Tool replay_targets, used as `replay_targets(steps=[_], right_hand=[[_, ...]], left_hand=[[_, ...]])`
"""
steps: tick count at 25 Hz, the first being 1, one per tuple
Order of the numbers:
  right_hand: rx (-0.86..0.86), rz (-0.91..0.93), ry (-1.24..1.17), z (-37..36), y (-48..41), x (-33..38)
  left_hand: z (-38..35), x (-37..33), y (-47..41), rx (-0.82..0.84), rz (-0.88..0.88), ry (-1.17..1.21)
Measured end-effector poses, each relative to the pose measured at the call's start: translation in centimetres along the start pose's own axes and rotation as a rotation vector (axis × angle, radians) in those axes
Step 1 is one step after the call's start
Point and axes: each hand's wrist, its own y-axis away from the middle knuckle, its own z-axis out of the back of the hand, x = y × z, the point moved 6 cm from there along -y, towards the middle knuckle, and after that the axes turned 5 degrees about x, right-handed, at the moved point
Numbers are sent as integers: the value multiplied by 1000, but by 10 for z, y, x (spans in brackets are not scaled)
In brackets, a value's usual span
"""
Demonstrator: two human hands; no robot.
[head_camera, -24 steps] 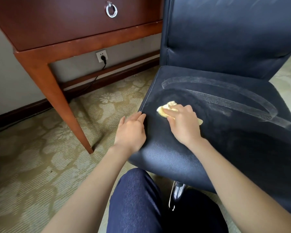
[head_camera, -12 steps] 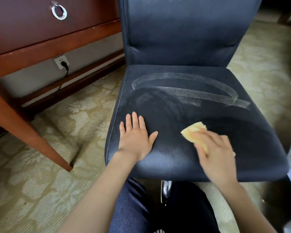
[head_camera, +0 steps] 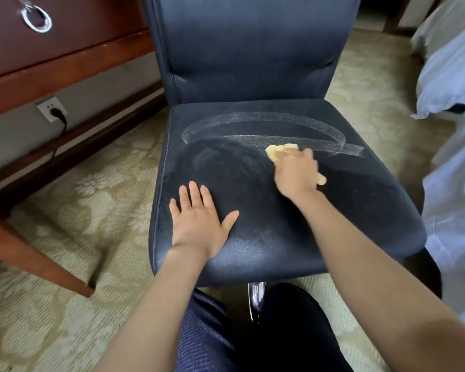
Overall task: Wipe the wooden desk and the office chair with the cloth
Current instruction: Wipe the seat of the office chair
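A dark blue office chair (head_camera: 360,200) fills the middle of the view, its seat marked with pale curved wipe streaks. My right hand (head_camera: 295,173) grips a yellow cloth (head_camera: 278,151) and presses it on the middle of the seat, at the lower edge of the streaks. My left hand (head_camera: 199,221) lies flat on the seat's front left part, fingers spread. The wooden desk (head_camera: 65,63) stands at the upper left, with a drawer and its silver ring pull (head_camera: 36,18).
A desk leg (head_camera: 38,261) slants down to the patterned carpet on the left. A wall socket with a black plug (head_camera: 53,110) sits under the desk. White bedding (head_camera: 457,76) hangs at the right edge. My knees in dark trousers are below the seat, beside the chrome chair post (head_camera: 257,299).
My right hand has swept the cloth from the seat's left side to the front right, then back up to the middle. My left hand moved from the seat's left edge onto its top.
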Motion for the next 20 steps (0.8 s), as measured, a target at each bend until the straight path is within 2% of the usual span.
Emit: replay_targets(steps=[3,5,7,9,16,20], right_hand=[[36,221,5,-9,17,56],[22,395,-94,-10,41,76],[24,527,-186,-6,69,78],[15,573,-243,-1,97,60],[-220,300,-245,21,122,-65],[-144,48,-116,18,74,-132]], left_hand=[[1,2,-2,15,0,-7],[2,3,-4,25,-5,-17],[2,6,-5,34,-6,-33],[2,8,-6,42,-8,-51],[2,11,-10,25,-5,2],[-2,10,-8,-63,-5,39]])
